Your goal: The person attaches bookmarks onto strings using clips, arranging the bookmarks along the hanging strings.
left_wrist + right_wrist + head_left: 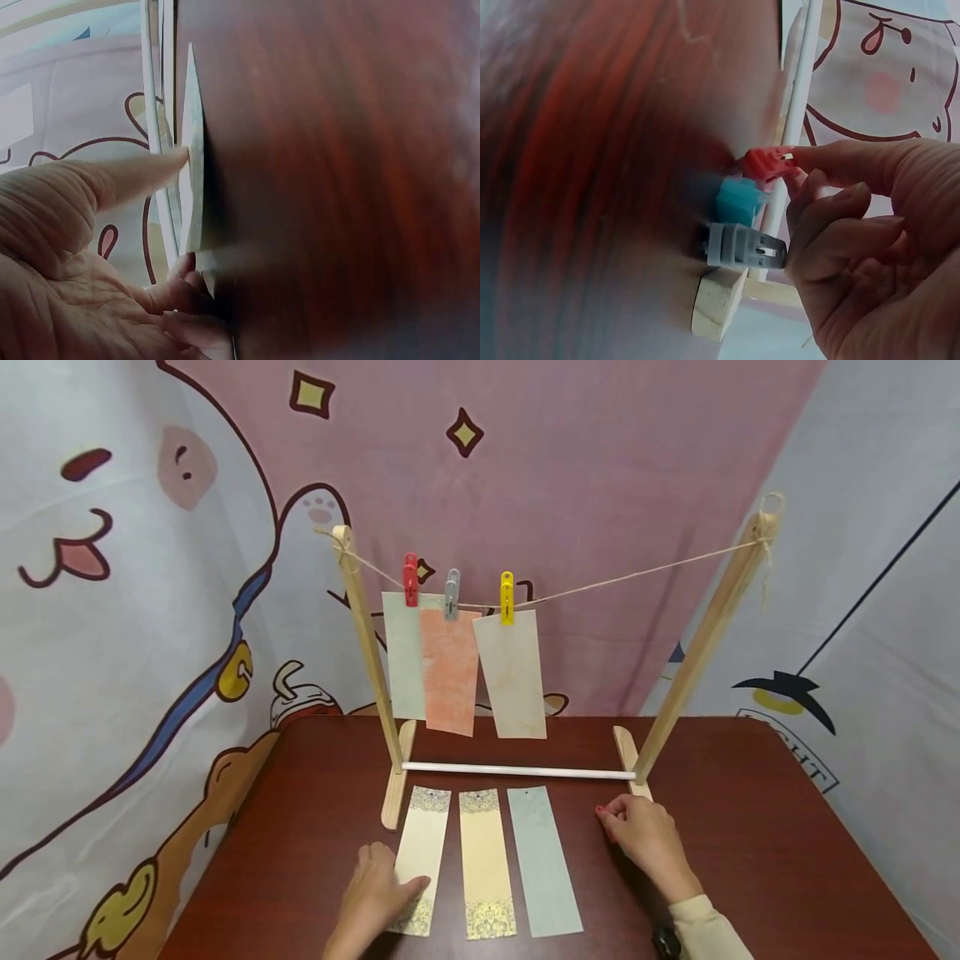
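A cream bookmark (pixel 422 843) with a patterned border lies at the left of the row. My left hand (pixel 374 893) holds it near its lower part, thumb on its face and fingers at its left edge; in the left wrist view the bookmark (pixel 193 172) looks edge-on above a dark shadow. Beside it lie a yellow patterned bookmark (pixel 486 860) and a pale blue one (pixel 545 864). Between thumb and forefinger, my right hand (pixel 651 839) pinches a red clothespin (pixel 769 163). Teal (pixel 739 199) and grey (pixel 742 245) clothespins sit close by, under the curled fingers.
Behind the bookmarks stands a wooden frame (pixel 697 668) with a white crossbar (pixel 517 770). From its twine (pixel 630 578) hang pale green (pixel 403 660), orange (pixel 450 672) and beige (pixel 513 677) cards on red, grey and yellow clothespins. A patterned cloth backs the brown table (pixel 750 827).
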Action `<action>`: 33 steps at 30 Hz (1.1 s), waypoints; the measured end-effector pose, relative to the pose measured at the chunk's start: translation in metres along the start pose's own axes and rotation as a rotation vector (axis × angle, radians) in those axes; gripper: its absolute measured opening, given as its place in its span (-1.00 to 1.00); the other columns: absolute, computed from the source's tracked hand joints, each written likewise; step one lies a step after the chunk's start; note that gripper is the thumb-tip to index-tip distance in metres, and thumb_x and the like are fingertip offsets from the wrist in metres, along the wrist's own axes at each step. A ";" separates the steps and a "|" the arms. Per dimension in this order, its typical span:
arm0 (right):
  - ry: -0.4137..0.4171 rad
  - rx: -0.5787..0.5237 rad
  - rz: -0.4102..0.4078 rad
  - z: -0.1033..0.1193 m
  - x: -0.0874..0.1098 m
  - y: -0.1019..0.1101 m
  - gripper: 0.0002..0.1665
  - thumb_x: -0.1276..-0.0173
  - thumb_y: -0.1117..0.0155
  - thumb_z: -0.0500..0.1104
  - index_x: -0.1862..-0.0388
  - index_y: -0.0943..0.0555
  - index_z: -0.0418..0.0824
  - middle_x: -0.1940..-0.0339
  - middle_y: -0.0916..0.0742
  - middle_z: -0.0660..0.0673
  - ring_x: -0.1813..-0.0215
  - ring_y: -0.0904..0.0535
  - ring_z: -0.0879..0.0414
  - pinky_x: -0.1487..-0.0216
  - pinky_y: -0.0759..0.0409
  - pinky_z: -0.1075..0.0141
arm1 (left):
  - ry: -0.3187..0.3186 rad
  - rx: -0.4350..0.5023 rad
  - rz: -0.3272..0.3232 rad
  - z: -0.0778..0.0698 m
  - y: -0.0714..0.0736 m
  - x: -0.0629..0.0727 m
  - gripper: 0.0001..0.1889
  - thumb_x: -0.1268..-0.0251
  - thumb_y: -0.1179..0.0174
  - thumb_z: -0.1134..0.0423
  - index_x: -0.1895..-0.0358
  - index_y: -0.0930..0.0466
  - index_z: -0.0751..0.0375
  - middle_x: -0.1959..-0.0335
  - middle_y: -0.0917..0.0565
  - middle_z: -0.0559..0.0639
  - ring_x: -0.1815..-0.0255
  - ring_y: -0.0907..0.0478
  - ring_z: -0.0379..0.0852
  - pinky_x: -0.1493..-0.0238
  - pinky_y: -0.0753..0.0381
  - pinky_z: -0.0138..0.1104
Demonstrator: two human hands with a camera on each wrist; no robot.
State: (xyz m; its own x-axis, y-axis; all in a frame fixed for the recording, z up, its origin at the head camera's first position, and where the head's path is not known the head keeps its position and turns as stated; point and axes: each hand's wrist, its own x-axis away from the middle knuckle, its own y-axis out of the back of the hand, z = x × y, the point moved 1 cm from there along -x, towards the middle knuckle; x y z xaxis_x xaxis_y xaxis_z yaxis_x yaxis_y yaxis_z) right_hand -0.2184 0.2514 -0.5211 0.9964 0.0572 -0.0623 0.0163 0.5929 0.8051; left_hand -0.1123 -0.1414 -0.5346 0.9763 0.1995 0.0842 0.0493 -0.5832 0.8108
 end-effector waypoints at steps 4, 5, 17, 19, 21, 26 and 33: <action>-0.023 -0.008 0.008 0.005 0.000 0.000 -0.68 -0.50 -0.49 -0.08 0.49 -0.66 -0.07 0.66 -0.58 0.10 0.51 -0.47 0.10 0.37 -0.42 0.12 | -0.002 0.029 -0.014 0.008 0.004 -0.002 -0.60 -0.25 -0.58 0.19 0.18 -0.52 0.32 0.17 -0.58 0.22 0.18 -0.64 0.30 0.25 -0.63 0.21; -0.030 -0.015 0.008 0.005 0.000 -0.001 -0.69 -0.49 -0.49 -0.09 0.49 -0.67 -0.07 0.66 -0.58 0.10 0.51 -0.47 0.11 0.36 -0.41 0.13 | -0.005 0.034 -0.029 0.017 -0.001 -0.006 -0.66 -0.26 -0.55 0.20 0.21 -0.54 0.27 0.19 -0.62 0.17 0.19 -0.66 0.29 0.26 -0.62 0.19; -0.025 -0.104 -0.048 0.004 0.005 0.001 -0.80 -0.45 -0.56 -0.10 0.37 -0.71 -0.07 0.53 -0.63 0.01 0.46 -0.47 0.11 0.32 -0.40 0.15 | -0.133 0.272 -0.159 0.055 -0.012 -0.020 -0.76 -0.20 -0.51 0.35 0.27 -0.57 0.17 0.58 -0.55 -0.21 0.55 -0.45 -0.21 0.47 -0.44 -0.25; -0.039 -0.141 -0.041 0.003 0.006 0.000 -0.82 -0.46 -0.55 -0.12 0.33 -0.71 -0.09 0.58 -0.66 0.03 0.51 -0.47 0.13 0.36 -0.39 0.20 | -0.134 0.319 -0.134 0.042 0.001 -0.013 -0.77 -0.22 -0.50 0.37 0.17 -0.61 0.29 0.57 -0.57 -0.18 0.56 -0.45 -0.22 0.47 -0.43 -0.28; -0.048 -0.187 -0.033 0.002 0.006 -0.002 -0.85 -0.46 -0.55 -0.15 0.26 -0.71 -0.13 0.55 -0.72 0.03 0.52 -0.53 0.16 0.38 -0.41 0.26 | -0.118 0.357 -0.105 0.032 0.013 -0.008 -0.75 -0.24 -0.49 0.42 0.09 -0.66 0.40 0.57 -0.60 -0.14 0.55 -0.45 -0.21 0.46 -0.44 -0.29; -0.044 -0.289 -0.046 0.000 0.006 -0.006 -0.72 -0.38 -0.62 -0.22 0.03 -0.73 -0.31 0.30 -0.83 -0.05 0.35 -0.73 0.22 0.33 -0.54 0.36 | -0.058 0.359 -0.091 0.023 0.026 -0.006 -0.91 -0.27 -0.50 0.46 0.20 -0.80 0.37 0.52 -0.65 -0.13 0.52 -0.47 -0.26 0.40 -0.48 -0.35; -0.055 -0.355 -0.126 0.002 0.004 -0.003 -0.71 -0.35 -0.66 -0.17 0.02 -0.84 -0.26 0.24 -0.84 -0.09 0.33 -0.67 0.23 0.27 -0.54 0.42 | -0.079 0.354 -0.141 0.019 0.031 -0.005 -0.93 -0.32 -0.49 0.45 0.31 -0.78 0.29 0.50 -0.64 -0.12 0.49 -0.46 -0.25 0.40 -0.47 -0.35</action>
State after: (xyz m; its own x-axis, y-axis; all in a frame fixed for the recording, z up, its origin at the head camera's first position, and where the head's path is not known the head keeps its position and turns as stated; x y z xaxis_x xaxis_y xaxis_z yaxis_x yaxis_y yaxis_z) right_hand -0.2145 0.2481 -0.5220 0.9916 -0.0715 -0.1080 0.1187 0.8344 0.5382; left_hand -0.1117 -0.1759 -0.5207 0.9672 0.2443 -0.0701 0.2408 -0.7925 0.5603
